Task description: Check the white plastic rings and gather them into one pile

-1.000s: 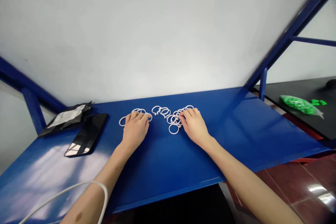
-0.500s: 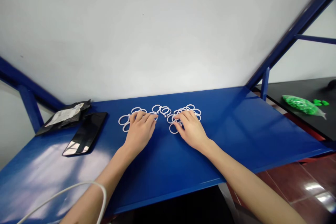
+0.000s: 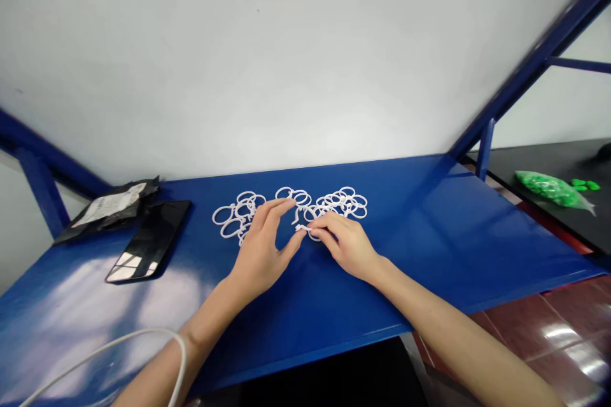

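Note:
Between thumb and fingertips, my right hand (image 3: 347, 243) pinches a white plastic ring (image 3: 301, 227) with a gap and small clasp ends. My left hand (image 3: 261, 253) is just left of it, thumb and fingers spread apart, the thumb tip close to the ring's end; whether they touch I cannot tell. Several similar white rings (image 3: 233, 207) lie behind and left of my left hand, partly covered by it. Another group of white rings (image 3: 338, 202) lies overlapping just beyond my right hand. A few more rings (image 3: 292, 193) rest between the two groups.
The rings lie on a blue table (image 3: 410, 235) against a pale wall. At the left are a black phone (image 3: 151, 238) and a black plastic package (image 3: 114, 203) with a white label. A white cable (image 3: 114, 337) crosses my left forearm. Farther right, a bag of green pieces (image 3: 548, 189) lies on a black table.
My right hand has drawn slightly nearer and now pinches a ring off the right group. My left hand has moved right from the left group, its fingers now spread.

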### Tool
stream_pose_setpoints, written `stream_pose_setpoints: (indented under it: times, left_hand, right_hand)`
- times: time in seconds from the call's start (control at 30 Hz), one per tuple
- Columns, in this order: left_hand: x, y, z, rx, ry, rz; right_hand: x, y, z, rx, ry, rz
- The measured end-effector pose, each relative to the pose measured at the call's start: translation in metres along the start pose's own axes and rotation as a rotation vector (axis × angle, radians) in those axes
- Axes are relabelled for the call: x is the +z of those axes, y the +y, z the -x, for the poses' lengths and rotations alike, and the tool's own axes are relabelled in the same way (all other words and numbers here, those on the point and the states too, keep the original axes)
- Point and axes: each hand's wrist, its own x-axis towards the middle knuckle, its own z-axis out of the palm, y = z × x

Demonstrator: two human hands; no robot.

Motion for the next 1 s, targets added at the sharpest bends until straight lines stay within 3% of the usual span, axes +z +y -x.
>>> stream_pose_setpoints:
  times: [0.13, 0.23, 0.37, 0.6, 0.83, 1.0]
  left_hand:
    - [-0.001, 0.000, -0.002, -0.129, -0.230, 0.224]
    - [0.001, 0.002, -0.002, -0.225, -0.277, 0.366]
    - [0.004, 0.004, -0.001, -0.289, -0.242, 0.446]
    - [0.003, 0.002, -0.001, -0.251, -0.153, 0.335]
    - [0.001, 0.003, -0.003, -0.272, -0.051, 0.214]
    - [0.001, 0.005, 0.000, -0.220, -0.025, 0.159]
  right_hand:
    - [0.000, -0.005, 0.000, 0.105, -0.059, -0.168]
    - [0.000, -0.009, 0.000, 0.195, -0.140, -0.316]
    - [0.001, -0.011, -0.001, 0.194, -0.178, -0.335]
    - [0.005, -0.009, 0.001, 0.154, -0.060, -0.175]
    - [0.003, -0.014, -0.001, 0.270, 0.061, -0.283]
    - [0.004, -0.010, -0.002, 0.426, 0.027, -0.461]
